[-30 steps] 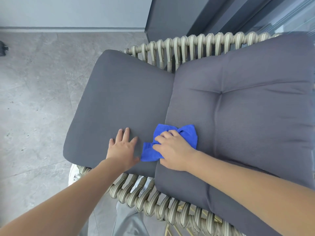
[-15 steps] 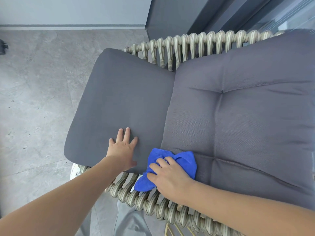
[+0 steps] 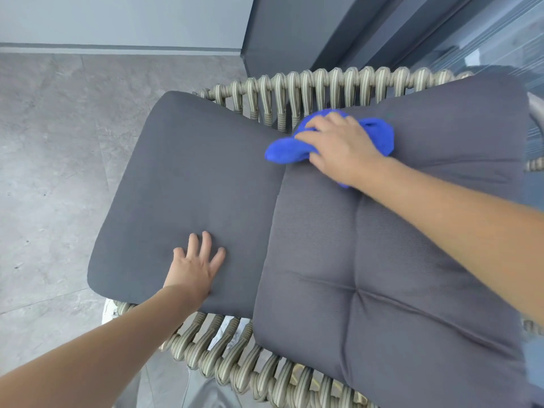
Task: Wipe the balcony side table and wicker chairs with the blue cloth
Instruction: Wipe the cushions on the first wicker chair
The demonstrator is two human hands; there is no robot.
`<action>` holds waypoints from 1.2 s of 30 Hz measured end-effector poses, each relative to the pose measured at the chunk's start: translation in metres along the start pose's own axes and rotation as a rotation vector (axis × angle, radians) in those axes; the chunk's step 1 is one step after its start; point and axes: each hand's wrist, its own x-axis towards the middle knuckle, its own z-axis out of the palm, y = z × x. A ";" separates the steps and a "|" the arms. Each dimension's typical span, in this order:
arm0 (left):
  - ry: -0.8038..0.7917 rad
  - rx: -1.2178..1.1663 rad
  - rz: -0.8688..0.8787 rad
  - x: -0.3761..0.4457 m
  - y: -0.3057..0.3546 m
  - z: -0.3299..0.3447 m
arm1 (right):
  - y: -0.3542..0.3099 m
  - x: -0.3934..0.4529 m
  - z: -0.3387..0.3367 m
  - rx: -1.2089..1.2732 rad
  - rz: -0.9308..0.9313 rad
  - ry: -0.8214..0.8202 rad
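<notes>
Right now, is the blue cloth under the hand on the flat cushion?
No, the blue cloth is under the right hand on the tufted cushion; the left hand presses the flat cushion bare.

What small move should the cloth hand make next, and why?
Probably draw the blue cloth toward the near wicker rim along the tufted cushion: the right hand presses it at the far edge, while the left hand steadies the flat cushion.
</notes>
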 end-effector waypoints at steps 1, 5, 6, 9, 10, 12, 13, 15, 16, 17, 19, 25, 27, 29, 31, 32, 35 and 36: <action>0.000 0.019 0.009 -0.001 0.001 0.003 | 0.014 0.010 -0.005 -0.016 0.040 -0.013; 0.000 0.048 0.019 -0.002 0.001 0.008 | 0.043 0.025 -0.010 0.025 0.154 -0.145; -0.001 0.049 0.020 -0.002 0.001 0.007 | 0.042 0.023 -0.009 0.033 0.158 -0.189; -0.005 0.048 0.024 -0.001 0.002 0.001 | 0.030 0.012 -0.005 0.016 0.119 -0.242; -0.006 0.043 0.024 0.000 0.002 0.000 | 0.027 0.008 -0.005 0.022 0.107 -0.235; -0.004 0.036 0.020 0.000 0.001 -0.003 | 0.020 -0.004 -0.004 0.043 0.076 -0.225; -0.001 0.034 0.018 0.000 0.001 -0.004 | 0.016 -0.010 -0.002 0.055 0.063 -0.225; 0.001 0.032 0.014 0.000 0.001 -0.003 | 0.007 -0.024 0.002 0.082 0.038 -0.229; 0.002 0.034 0.012 0.001 0.001 -0.003 | 0.002 -0.031 0.005 0.098 0.028 -0.228; 0.003 0.036 0.010 0.001 0.001 -0.002 | -0.001 -0.037 0.007 0.115 0.021 -0.227; 0.002 0.038 0.010 0.002 0.001 -0.003 | -0.005 -0.046 0.009 0.144 0.012 -0.229; -0.023 0.088 0.022 0.001 0.001 0.002 | -0.022 -0.071 0.008 0.174 -0.067 -0.249; -0.030 0.097 0.019 0.001 0.001 0.002 | -0.032 -0.081 0.009 0.160 -0.092 -0.259; -0.035 0.101 0.022 0.001 0.002 0.000 | -0.043 -0.091 0.011 0.151 -0.109 -0.268; -0.038 0.105 0.024 -0.001 0.003 0.000 | -0.052 -0.102 0.013 0.142 -0.131 -0.279; -0.040 0.107 0.025 -0.002 0.003 0.000 | -0.056 -0.109 0.014 0.137 -0.146 -0.282; -0.046 0.111 0.024 -0.003 0.003 0.001 | -0.069 -0.129 0.018 0.119 -0.198 -0.272; -0.046 0.111 0.026 -0.003 0.003 0.001 | -0.074 -0.136 0.019 0.121 -0.211 -0.272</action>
